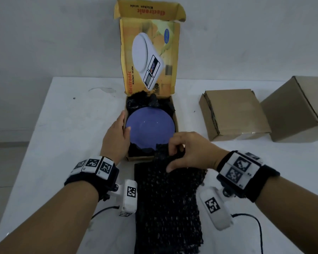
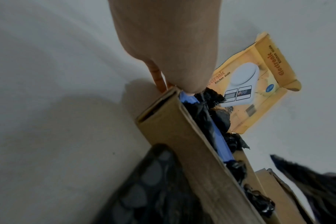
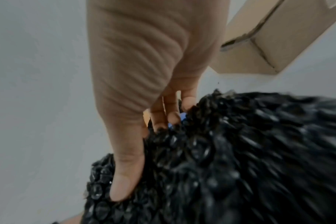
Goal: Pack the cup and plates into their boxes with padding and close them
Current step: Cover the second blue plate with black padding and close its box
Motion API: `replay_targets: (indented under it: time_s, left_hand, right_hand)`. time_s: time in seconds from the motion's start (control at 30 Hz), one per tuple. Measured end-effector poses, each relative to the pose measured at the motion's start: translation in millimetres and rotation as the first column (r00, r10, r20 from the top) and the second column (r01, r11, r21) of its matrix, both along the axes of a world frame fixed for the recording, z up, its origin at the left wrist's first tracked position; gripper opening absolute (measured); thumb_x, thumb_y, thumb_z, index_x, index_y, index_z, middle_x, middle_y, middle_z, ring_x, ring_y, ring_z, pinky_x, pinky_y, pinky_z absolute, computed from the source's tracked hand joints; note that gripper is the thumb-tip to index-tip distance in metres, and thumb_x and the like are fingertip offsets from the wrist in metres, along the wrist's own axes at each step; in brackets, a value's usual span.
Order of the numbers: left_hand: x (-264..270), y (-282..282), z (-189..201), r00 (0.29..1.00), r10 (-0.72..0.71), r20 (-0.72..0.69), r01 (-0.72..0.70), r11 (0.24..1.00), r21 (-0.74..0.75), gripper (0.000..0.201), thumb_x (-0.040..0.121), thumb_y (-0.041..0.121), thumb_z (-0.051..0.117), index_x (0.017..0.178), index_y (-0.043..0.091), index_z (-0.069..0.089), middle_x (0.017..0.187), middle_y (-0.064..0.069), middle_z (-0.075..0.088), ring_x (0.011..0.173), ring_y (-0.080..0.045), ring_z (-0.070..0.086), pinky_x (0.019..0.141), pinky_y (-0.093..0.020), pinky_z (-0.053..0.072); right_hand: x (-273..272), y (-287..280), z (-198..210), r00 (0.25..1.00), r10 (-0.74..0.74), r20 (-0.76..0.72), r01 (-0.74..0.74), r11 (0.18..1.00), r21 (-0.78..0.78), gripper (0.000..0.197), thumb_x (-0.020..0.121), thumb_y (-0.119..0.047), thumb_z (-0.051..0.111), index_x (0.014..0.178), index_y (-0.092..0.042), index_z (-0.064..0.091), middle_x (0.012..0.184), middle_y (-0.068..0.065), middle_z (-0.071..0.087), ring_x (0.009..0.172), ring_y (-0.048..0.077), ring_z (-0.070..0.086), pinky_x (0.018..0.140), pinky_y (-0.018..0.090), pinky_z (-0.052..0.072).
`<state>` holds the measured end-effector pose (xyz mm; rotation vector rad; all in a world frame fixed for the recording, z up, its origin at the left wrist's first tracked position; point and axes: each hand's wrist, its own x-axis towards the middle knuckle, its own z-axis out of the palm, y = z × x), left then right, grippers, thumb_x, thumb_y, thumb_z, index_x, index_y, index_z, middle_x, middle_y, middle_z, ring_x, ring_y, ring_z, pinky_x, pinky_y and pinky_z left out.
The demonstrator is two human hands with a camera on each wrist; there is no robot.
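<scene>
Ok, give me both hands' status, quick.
Left hand: open, steadying the box wall, thumb touching the plate.
Right hand: pinching the black bubble wrap.

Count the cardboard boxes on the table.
3. The open yellow kitchen-scale box sits at centre with the blue plate inside; a closed flat brown box lies to its right; a bigger brown box stands at far right, cut off by the frame.

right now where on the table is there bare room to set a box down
Bare table left of the open box, and between it and the two shut boxes. Crowded in front: bubble wrap and both hands.
</scene>
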<state>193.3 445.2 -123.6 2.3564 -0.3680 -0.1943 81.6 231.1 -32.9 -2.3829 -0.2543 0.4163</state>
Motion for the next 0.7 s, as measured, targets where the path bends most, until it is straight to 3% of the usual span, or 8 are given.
replay_targets:
  time_s: [0.07, 0.13, 0.2, 0.27, 0.37, 0.5, 0.6, 0.7]
  left_hand:
    - [0.2, 0.1, -0.3, 1.0, 0.001, -0.006, -0.001, 1.0, -0.007, 0.057, 0.099, 0.022, 0.04, 0.151, 0.016, 0.017, 0.151, -0.009, 0.034, 0.132, -0.03, 0.041, 0.106, -0.041, 0.036]
    - [0.1, 0.2, -0.2, 1.0, 0.0, -0.006, 0.0, 1.0, -0.014, 0.056, 0.099, 0.022, 0.04, 0.151, 0.016, 0.017, 0.152, -0.009, 0.033, 0.132, -0.029, 0.04, 0.106, -0.041, 0.036]
    - [-0.5, 0.3, 0.3, 1.0, -0.004, -0.004, 0.004, 1.0, -0.025, 0.056, 0.099, 0.022, 0.04, 0.151, 0.016, 0.018, 0.152, -0.008, 0.033, 0.133, -0.029, 0.039, 0.107, -0.041, 0.035]
    - [-0.4, 0.5, 0.5, 1.0, -0.001, -0.009, 0.001, 0.999, -0.035, 0.056, 0.099, 0.021, 0.041, 0.151, 0.017, 0.018, 0.152, -0.008, 0.034, 0.133, -0.028, 0.04, 0.107, -0.04, 0.036]
    - [0.5, 0.4, -0.2, 1.0, 0.01, 0.005, -0.01, 1.0, -0.018, 0.056, 0.099, 0.021, 0.041, 0.15, 0.017, 0.02, 0.149, -0.008, 0.038, 0.13, -0.029, 0.044, 0.104, -0.04, 0.037]
    - [-0.6, 0.4, -1.6, 0.999, 0.034, 0.002, -0.034, 0.999, -0.04, 0.055, 0.098, 0.021, 0.042, 0.149, 0.019, 0.022, 0.146, -0.007, 0.043, 0.127, -0.029, 0.047, 0.103, -0.038, 0.038]
    - [0.0, 0.9, -3.5, 0.999, 0.032, 0.001, -0.032, 0.997, -0.072, 0.055, 0.098, 0.02, 0.042, 0.149, 0.02, 0.024, 0.145, -0.005, 0.045, 0.125, -0.027, 0.049, 0.104, -0.038, 0.039]
    - [1.6, 1.6, -4.5, 1.0, 0.023, 0.0, -0.023, 0.997, -0.07, 0.055, 0.097, 0.02, 0.043, 0.149, 0.02, 0.024, 0.143, -0.005, 0.046, 0.124, -0.028, 0.05, 0.101, -0.04, 0.041]
  right_hand:
    - [8.8, -7.4, 5.6, 0.997, 0.015, -0.079, -0.021, 0.997, -0.075, 0.024, 0.066, -0.047, 0.08, 0.076, -0.029, 0.068, 0.074, -0.013, 0.063, 0.068, 0.001, 0.054, 0.062, 0.013, 0.041]
    - [14.2, -10.1, 7.3, 0.99, 0.072, -0.124, -0.091, 0.985, -0.149, 0.022, 0.076, -0.045, 0.073, 0.09, -0.029, 0.076, 0.085, -0.014, 0.07, 0.075, 0.0, 0.057, 0.07, 0.015, 0.042]
    - [17.9, -10.5, 8.0, 0.982, 0.103, -0.157, -0.125, 0.983, -0.138, 0.022, 0.082, -0.041, 0.068, 0.099, -0.029, 0.075, 0.096, -0.014, 0.072, 0.083, -0.002, 0.059, 0.078, 0.017, 0.046]
    - [20.7, -10.4, 10.0, 0.986, 0.048, -0.159, -0.057, 0.997, -0.05, 0.016, 0.081, -0.035, 0.071, 0.095, -0.027, 0.076, 0.096, -0.012, 0.072, 0.084, 0.0, 0.061, 0.079, 0.016, 0.047]
    - [26.2, -9.1, 12.1, 0.982, -0.188, 0.029, 0.185, 0.98, 0.073, 0.002, 0.084, -0.026, 0.07, 0.082, -0.025, 0.071, 0.079, -0.013, 0.066, 0.071, 0.001, 0.058, 0.069, 0.014, 0.042]
    - [38.1, -5.7, 9.6, 0.823, -0.48, 0.305, 0.491, 0.87, 0.043, 0.015, 0.096, -0.024, 0.048, 0.088, -0.017, 0.039, 0.062, -0.003, 0.051, 0.05, 0.017, 0.047, 0.048, 0.03, 0.036]
    - [43.9, -0.6, 6.4, 0.78, -0.475, 0.408, 0.523, 0.852, -0.007, 0.013, 0.096, -0.023, 0.047, 0.097, -0.012, 0.04, 0.078, 0.0, 0.052, 0.059, 0.024, 0.047, 0.052, 0.034, 0.037]
    - [43.4, 8.1, -3.1, 0.834, -0.385, 0.395, 0.464, 0.877, -0.125, 0.021, 0.092, -0.031, 0.054, 0.103, -0.014, 0.045, 0.096, -0.001, 0.047, 0.071, 0.023, 0.05, 0.059, 0.032, 0.04]
